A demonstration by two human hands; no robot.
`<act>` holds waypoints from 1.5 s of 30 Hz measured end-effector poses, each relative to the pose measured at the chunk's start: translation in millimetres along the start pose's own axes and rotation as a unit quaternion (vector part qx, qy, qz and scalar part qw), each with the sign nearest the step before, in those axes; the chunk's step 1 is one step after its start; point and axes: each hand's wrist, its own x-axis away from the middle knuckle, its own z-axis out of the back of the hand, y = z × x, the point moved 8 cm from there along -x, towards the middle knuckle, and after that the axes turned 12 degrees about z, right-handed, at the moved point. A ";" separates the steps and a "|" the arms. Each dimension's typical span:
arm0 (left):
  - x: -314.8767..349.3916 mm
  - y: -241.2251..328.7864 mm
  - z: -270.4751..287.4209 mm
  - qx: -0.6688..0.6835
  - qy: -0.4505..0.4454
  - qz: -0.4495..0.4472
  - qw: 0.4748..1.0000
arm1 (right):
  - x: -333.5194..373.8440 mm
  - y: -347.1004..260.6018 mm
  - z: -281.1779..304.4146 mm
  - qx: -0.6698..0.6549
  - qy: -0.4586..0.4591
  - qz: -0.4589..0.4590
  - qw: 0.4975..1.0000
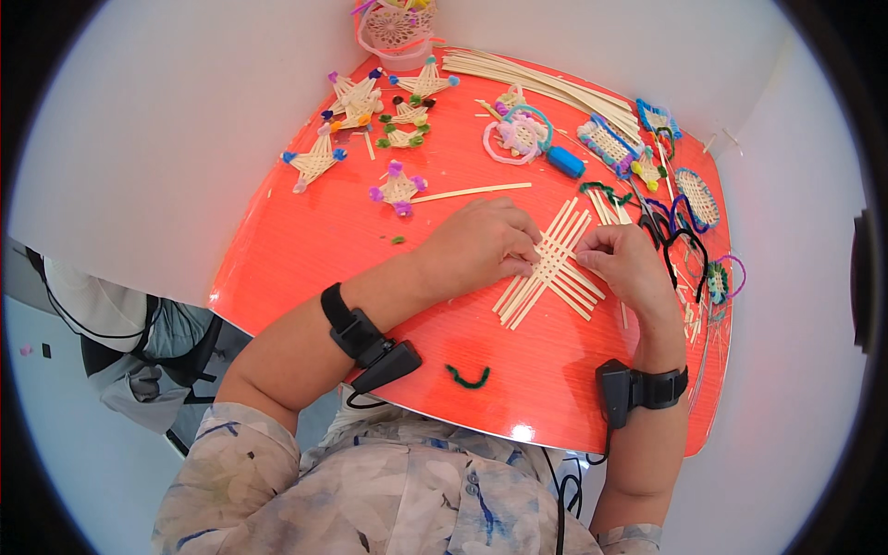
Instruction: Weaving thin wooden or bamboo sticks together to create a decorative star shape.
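A cross-shaped piece of woven flat pale strips (554, 262) lies on the red table, its loose ends fanning out in four directions. My left hand (490, 240) holds its left edge, with the fingers bent down onto the weave. On the other side, my right hand (626, 263) pinches thumb and forefinger together at the ends of the strips on the right. The fingertips partly cover what they grip. A short dark green fuzzy wire (468, 377) rests on the table, closer to my body.
Woven stars with fuzzy tips (400, 189) are spread at the left. A bundle of long strips (546, 83) lies along the back, beside a pink basket (396, 37). Black-handled scissors (655, 225), a blue cylinder (565, 162) and an oval weaving (696, 199) are to the right.
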 end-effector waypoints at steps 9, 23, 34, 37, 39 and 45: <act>1.1 4.4 1.7 -0.011 0.024 -0.016 1.000 | 2.1 -12.0 -0.3 0.023 0.009 0.039 0.999; -1.9 1.2 -0.5 -0.011 0.007 0.011 1.000 | 11.7 -49.3 -6.7 0.139 0.002 0.070 0.988; -3.4 -0.5 -4.7 -0.008 -0.003 0.005 1.000 | 13.6 -51.9 -11.8 0.153 0.016 0.096 0.983; -2.6 0.4 -1.5 0.002 -0.001 0.008 1.000 | 12.6 -54.0 -13.2 0.154 0.010 0.087 0.984; -3.8 0.8 -1.7 0.004 -0.001 0.007 1.000 | 12.7 -53.2 -13.9 0.154 0.009 0.080 0.985; -4.8 0.8 -1.7 0.009 -0.004 0.014 1.000 | 12.6 -52.9 -15.8 0.160 0.002 0.072 0.985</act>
